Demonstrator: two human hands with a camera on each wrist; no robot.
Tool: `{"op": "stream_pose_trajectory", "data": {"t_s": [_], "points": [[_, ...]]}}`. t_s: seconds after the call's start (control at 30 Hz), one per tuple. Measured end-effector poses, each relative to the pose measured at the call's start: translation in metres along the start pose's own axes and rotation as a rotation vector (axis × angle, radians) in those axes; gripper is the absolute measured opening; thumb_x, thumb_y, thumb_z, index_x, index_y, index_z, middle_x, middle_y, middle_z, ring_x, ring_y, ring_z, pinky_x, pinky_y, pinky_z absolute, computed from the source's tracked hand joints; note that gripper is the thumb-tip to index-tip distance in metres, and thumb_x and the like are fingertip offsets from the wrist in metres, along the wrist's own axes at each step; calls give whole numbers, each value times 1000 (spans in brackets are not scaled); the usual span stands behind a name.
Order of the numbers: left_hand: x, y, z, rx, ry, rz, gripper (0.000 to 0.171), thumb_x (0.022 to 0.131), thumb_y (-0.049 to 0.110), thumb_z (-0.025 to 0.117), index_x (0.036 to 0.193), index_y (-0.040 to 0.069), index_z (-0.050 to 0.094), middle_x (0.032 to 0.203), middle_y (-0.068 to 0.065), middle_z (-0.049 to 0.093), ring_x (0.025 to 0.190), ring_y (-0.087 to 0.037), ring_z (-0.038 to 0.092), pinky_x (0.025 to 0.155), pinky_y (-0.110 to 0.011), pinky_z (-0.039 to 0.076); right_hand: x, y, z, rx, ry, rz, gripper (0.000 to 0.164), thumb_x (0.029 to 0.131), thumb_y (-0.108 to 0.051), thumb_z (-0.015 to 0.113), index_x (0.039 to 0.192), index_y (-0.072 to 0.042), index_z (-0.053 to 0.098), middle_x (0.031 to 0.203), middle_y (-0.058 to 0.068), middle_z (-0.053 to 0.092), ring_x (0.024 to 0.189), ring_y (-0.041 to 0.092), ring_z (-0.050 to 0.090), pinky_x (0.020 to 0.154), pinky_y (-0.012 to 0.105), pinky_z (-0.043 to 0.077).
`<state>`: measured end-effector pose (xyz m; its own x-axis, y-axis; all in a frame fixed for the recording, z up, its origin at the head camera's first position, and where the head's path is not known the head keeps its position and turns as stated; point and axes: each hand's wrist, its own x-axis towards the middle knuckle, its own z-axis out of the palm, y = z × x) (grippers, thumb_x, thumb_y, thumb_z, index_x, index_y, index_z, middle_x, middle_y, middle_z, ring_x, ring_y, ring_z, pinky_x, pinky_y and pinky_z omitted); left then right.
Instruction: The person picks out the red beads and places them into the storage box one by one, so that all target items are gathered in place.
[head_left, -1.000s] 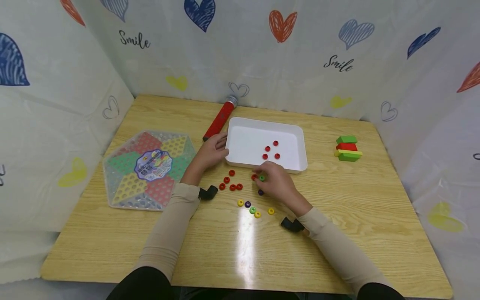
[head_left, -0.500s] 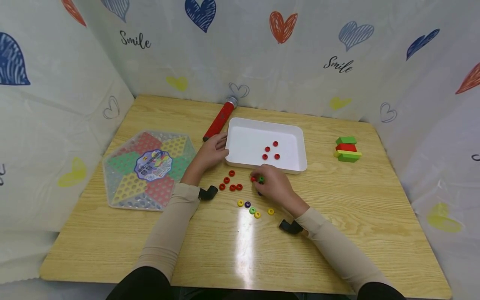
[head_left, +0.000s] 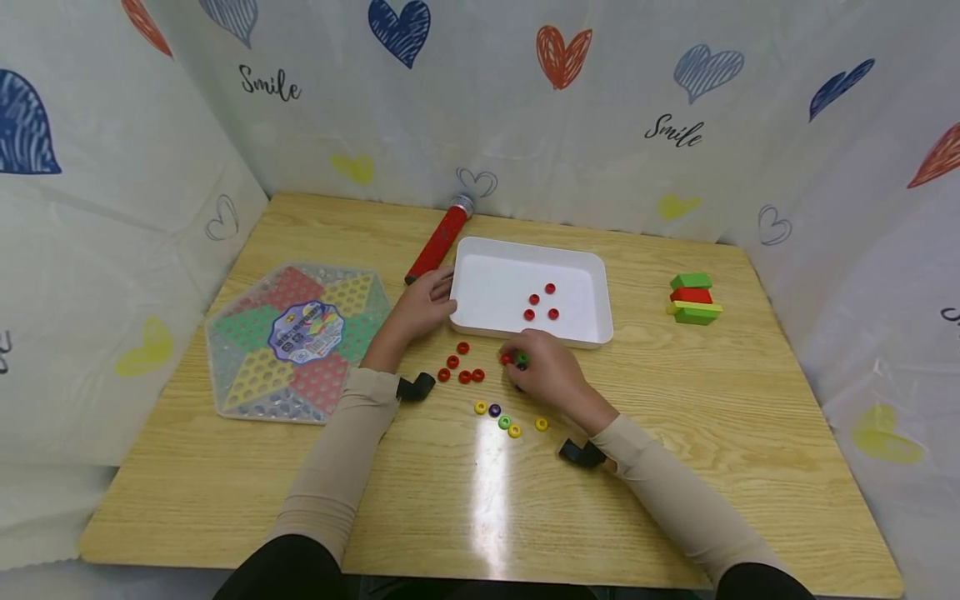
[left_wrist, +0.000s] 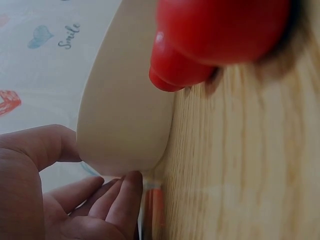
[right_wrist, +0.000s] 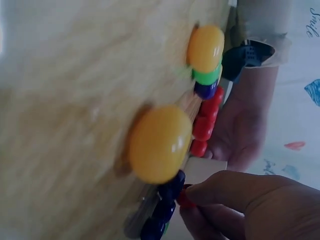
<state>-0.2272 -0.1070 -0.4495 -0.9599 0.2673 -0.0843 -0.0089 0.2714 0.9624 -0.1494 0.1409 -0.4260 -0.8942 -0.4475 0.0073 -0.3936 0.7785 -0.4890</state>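
My right hand pinches a red bead between thumb and fingertip, just in front of the white tray. A green bead shows beside those fingers, and dark beads lie close by in the right wrist view. At the tray's near left corner, my left hand holds the tray, thumb at the rim and fingers against the outer wall. Several red beads lie inside the tray. More red beads sit on the table in front of it.
Nearer the front lie yellow beads, a purple bead and a light green bead. A hexagonal game board is at left, a red tube behind the left hand, and stacked colored blocks at right.
My right hand has shifted slightly left and toward me with the red bead, covering more of the dark bead beneath it. My left hand stays at the tray.
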Motion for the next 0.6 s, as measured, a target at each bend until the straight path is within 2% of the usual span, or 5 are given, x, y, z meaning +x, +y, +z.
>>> {"op": "stream_pose_trajectory", "data": {"t_s": [0.23,0.4,0.6], "points": [[0,0,0,4,2,4,68,96,6,56,158,3,30,162,-17,36,147,-30,42,117,-42,42,4,-1,-9,-14,17,-8,20,86,-10,73,105,-11,79,98,0,73,88,16,64,78,32,55],[0,2,0,6,1,3,67,96,6,55,159,4,30,162,-17,35,147,-30,42,118,-43,42,9,-2,-19,47,17,-29,20,86,-10,74,106,-9,79,101,2,75,94,19,69,82,37,57],[1,-2,0,9,-3,-7,68,96,6,56,159,3,30,162,-18,35,148,-30,41,118,-43,40,16,1,-33,94,17,-40,18,87,-10,72,103,-11,79,102,3,76,96,21,68,84,42,56]]}}
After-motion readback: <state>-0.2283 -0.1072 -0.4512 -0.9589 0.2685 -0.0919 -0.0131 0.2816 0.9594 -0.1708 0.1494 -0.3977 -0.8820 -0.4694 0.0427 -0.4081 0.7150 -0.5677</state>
